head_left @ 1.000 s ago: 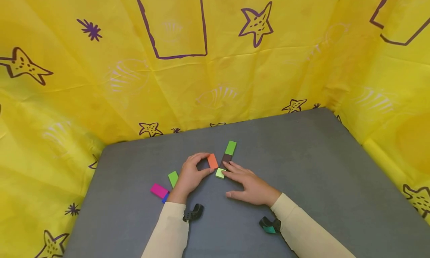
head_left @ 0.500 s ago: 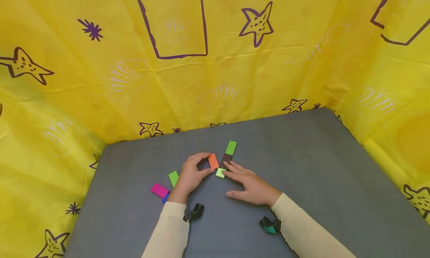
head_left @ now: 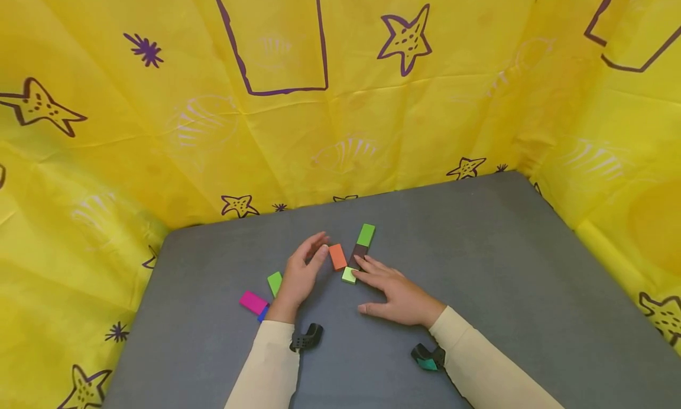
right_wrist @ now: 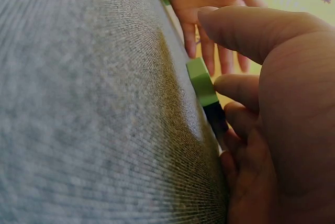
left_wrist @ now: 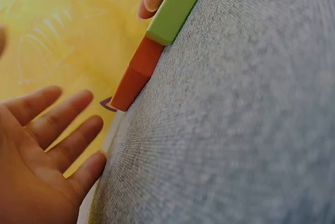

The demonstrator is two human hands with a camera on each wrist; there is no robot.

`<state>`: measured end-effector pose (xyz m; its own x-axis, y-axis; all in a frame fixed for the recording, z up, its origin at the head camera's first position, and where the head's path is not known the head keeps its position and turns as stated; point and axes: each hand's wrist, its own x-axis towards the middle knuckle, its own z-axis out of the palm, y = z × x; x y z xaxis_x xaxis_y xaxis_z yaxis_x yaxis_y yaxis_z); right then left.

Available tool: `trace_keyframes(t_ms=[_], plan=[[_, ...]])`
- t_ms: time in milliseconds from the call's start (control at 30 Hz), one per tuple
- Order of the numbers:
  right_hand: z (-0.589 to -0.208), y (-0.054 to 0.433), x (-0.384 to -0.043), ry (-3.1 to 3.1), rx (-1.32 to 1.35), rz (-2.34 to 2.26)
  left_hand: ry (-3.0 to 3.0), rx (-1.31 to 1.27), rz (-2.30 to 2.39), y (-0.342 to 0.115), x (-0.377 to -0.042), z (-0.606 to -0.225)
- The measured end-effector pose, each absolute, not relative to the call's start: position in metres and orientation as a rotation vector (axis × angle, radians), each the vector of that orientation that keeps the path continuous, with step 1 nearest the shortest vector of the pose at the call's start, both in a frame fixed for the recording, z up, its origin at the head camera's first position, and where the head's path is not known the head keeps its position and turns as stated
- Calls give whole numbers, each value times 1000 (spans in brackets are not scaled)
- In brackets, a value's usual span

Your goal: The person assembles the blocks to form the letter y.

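Observation:
An orange block (head_left: 337, 257) lies flat on the grey table, just right of my left hand (head_left: 299, 273). That hand holds nothing; in the left wrist view its fingers (left_wrist: 68, 124) are spread apart from the block. My right hand (head_left: 398, 294) rests with extended fingers on a dark brown block (head_left: 359, 252) and at the edge of a light green block (head_left: 349, 275). A green block (head_left: 366, 234) continues the line beyond the dark one, which the fingertips partly cover. The orange block's near end sits close to the light green block.
Left of my left wrist lie another green block (head_left: 274, 282), a magenta block (head_left: 253, 302) and a blue block (head_left: 263, 313), partly hidden by the wrist. A yellow patterned cloth (head_left: 287, 143) hangs behind the grey table (head_left: 479, 249).
My left hand has let go of the orange block and drawn back to the left, thumb and fingers now off it. The right hand keeps its place.

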<state>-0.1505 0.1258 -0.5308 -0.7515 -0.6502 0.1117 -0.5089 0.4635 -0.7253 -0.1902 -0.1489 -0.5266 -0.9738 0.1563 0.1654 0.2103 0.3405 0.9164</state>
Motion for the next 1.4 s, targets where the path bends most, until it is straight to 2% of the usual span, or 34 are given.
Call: trace_keyframes(t_ms=[633, 967, 1400], plan=[[-528, 127, -149, 2512, -969, -1133, -2004, -607, -2217, -171, -188, -500], [-529, 125, -150, 2523, -996, -1134, -1893, -623, -2265, -188, -185, -487], [-531, 125, -150, 2516, -980, -1133, -1716, -771, -2317, -218, -179, -476]])
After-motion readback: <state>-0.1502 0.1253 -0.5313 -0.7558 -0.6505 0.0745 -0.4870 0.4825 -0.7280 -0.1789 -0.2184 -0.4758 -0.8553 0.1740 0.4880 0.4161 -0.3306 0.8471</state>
